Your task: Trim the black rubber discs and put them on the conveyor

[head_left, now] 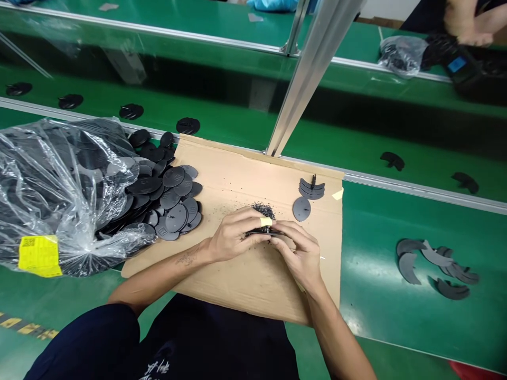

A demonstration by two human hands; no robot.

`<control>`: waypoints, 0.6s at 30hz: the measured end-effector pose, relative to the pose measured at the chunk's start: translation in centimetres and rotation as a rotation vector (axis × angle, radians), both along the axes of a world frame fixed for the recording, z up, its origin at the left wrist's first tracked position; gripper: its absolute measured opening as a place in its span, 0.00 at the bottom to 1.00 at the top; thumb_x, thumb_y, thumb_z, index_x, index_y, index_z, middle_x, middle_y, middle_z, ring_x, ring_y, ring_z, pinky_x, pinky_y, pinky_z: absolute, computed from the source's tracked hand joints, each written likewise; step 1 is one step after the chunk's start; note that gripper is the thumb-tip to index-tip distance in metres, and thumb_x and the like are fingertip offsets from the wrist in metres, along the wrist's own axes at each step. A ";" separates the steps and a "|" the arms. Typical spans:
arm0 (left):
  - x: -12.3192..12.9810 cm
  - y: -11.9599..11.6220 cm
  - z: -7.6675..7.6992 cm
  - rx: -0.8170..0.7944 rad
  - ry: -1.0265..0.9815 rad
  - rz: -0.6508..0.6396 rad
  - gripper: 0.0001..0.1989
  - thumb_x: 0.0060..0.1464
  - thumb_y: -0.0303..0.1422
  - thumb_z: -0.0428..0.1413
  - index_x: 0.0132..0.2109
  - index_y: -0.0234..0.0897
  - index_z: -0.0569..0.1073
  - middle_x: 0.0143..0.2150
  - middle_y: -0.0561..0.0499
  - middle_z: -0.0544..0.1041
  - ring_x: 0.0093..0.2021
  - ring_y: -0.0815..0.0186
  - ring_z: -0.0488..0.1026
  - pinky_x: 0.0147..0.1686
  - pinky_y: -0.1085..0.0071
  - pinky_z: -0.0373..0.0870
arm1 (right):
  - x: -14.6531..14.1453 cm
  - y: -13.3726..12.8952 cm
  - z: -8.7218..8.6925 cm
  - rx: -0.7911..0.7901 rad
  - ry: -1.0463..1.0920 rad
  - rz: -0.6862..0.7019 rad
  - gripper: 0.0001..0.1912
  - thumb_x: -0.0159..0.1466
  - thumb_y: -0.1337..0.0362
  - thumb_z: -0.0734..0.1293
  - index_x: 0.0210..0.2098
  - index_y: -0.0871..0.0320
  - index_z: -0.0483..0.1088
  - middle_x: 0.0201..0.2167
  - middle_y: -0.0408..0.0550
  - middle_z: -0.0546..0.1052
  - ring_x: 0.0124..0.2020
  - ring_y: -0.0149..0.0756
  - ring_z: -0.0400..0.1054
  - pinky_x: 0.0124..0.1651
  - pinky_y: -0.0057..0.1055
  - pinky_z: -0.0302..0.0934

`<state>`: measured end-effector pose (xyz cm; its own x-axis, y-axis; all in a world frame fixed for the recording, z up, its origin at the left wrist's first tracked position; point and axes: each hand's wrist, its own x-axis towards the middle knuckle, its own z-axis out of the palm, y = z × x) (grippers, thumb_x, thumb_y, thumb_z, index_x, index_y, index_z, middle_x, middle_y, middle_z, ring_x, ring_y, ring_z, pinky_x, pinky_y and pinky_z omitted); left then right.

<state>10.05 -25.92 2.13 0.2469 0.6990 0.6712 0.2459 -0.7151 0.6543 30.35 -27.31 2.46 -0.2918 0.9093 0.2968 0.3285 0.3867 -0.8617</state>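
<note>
Both hands meet over the cardboard sheet (237,279) and pinch a thin black part (263,231) between them, seen nearly edge-on. My left hand (235,235), with yellow tape round one finger, grips its left side. Fingers of my right hand (299,250) close on its right end. Just beyond the fingers lies a heap of tiny black pieces (263,211). To the right of the heap, a round black disc (301,209) rests on the cardboard, with a curved black part (312,189) behind it.
A clear plastic bag (67,184) bulges at the left, beside piled black discs (176,216). Curved black pieces (407,266) lie on the green table (368,311) at right. A metal post (304,79) rises behind the cardboard. Spaced parts lie beyond the rail; another person's hand (475,37) is at top right.
</note>
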 end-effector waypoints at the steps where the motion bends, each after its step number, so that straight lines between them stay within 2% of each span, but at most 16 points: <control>1: -0.1 0.0 -0.1 -0.003 0.003 0.018 0.12 0.64 0.32 0.62 0.52 0.33 0.77 0.39 0.45 0.82 0.38 0.66 0.78 0.39 0.69 0.78 | 0.9 -0.4 0.0 0.014 -0.089 0.012 0.18 0.68 0.58 0.70 0.58 0.47 0.75 0.51 0.51 0.81 0.51 0.45 0.76 0.55 0.44 0.73; 4: -0.3 0.3 -0.3 -0.013 0.010 0.075 0.11 0.62 0.33 0.64 0.49 0.34 0.77 0.36 0.48 0.82 0.35 0.67 0.78 0.37 0.69 0.77 | 4.3 -2.1 -0.2 0.084 -0.463 0.033 0.33 0.67 0.50 0.70 0.68 0.51 0.64 0.63 0.59 0.72 0.64 0.56 0.66 0.63 0.54 0.66; 6: -0.5 0.5 -0.5 -0.009 0.016 0.092 0.09 0.61 0.34 0.64 0.46 0.34 0.78 0.36 0.48 0.82 0.35 0.67 0.78 0.37 0.69 0.77 | 6.5 -3.5 -0.8 0.124 -0.696 -0.014 0.38 0.67 0.47 0.68 0.70 0.57 0.60 0.64 0.64 0.69 0.67 0.62 0.62 0.62 0.59 0.65; 10: -0.7 0.6 -1.1 -0.021 0.020 0.074 0.09 0.62 0.34 0.63 0.46 0.33 0.78 0.36 0.48 0.82 0.35 0.69 0.78 0.36 0.72 0.77 | 8.1 -5.7 -2.0 0.162 -0.883 -0.078 0.31 0.71 0.49 0.63 0.68 0.58 0.62 0.53 0.63 0.75 0.53 0.55 0.71 0.50 0.49 0.71; 14: -0.7 0.3 -1.6 -0.079 0.010 0.062 0.10 0.63 0.34 0.62 0.48 0.32 0.79 0.36 0.48 0.82 0.34 0.70 0.78 0.35 0.74 0.78 | 6.9 -6.2 -3.1 0.269 -1.002 -0.072 0.26 0.72 0.55 0.62 0.63 0.65 0.66 0.50 0.66 0.75 0.49 0.55 0.70 0.47 0.47 0.69; 16: -0.7 0.1 -1.8 -0.124 -0.007 0.063 0.11 0.63 0.35 0.62 0.48 0.33 0.79 0.36 0.48 0.82 0.34 0.70 0.79 0.35 0.73 0.78 | 6.7 -6.0 -3.4 0.300 -0.991 -0.088 0.22 0.71 0.58 0.61 0.59 0.65 0.68 0.47 0.65 0.76 0.46 0.54 0.69 0.46 0.47 0.67; 18: -0.6 0.1 -2.0 -0.186 -0.030 0.031 0.12 0.62 0.37 0.63 0.47 0.33 0.80 0.36 0.48 0.83 0.33 0.70 0.79 0.34 0.74 0.78 | 6.8 -5.6 -3.2 0.259 -0.878 -0.126 0.17 0.71 0.61 0.59 0.55 0.62 0.69 0.43 0.61 0.76 0.42 0.49 0.70 0.43 0.44 0.66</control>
